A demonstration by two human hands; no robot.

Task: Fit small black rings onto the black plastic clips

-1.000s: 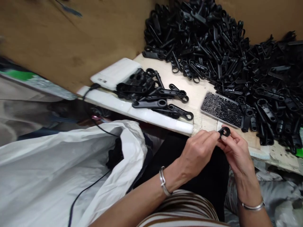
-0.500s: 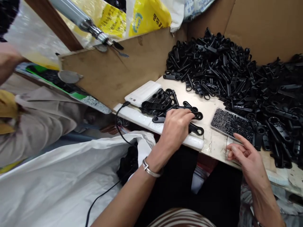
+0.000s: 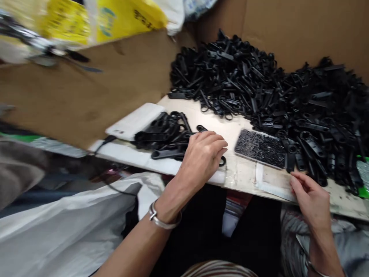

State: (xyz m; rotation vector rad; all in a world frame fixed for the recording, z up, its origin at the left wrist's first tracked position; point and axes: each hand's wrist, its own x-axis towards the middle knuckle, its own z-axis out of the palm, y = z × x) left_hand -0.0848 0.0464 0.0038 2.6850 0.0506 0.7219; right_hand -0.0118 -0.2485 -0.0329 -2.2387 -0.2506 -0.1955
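My left hand (image 3: 201, 154) is over the near end of a small heap of black plastic levers (image 3: 155, 136) with ringed ends. Its fingers curl downward and closed, and the back of the hand hides what they grip. A ring end (image 3: 222, 161) shows just beside the fingertips. My right hand (image 3: 313, 198) is at the table's front edge, thumb and forefinger pinched together; anything between them is too small to make out. Just beyond its fingertips lies a black lever (image 3: 290, 157), against the right end of a shallow tray (image 3: 259, 165) filled with tiny dark pieces.
A large pile of black levers (image 3: 230, 77) covers the back and right of the table. A white box-like device (image 3: 134, 121) with a cable stands left of the small heap. A powered screwdriver (image 3: 37, 42), blurred, hangs at upper left. A cardboard wall (image 3: 115, 88) borders the left side.
The view has swung to the right. My right hand has gone from loosely spread fingers to a pinch near the tray's right corner. My left hand stays over the small heap.
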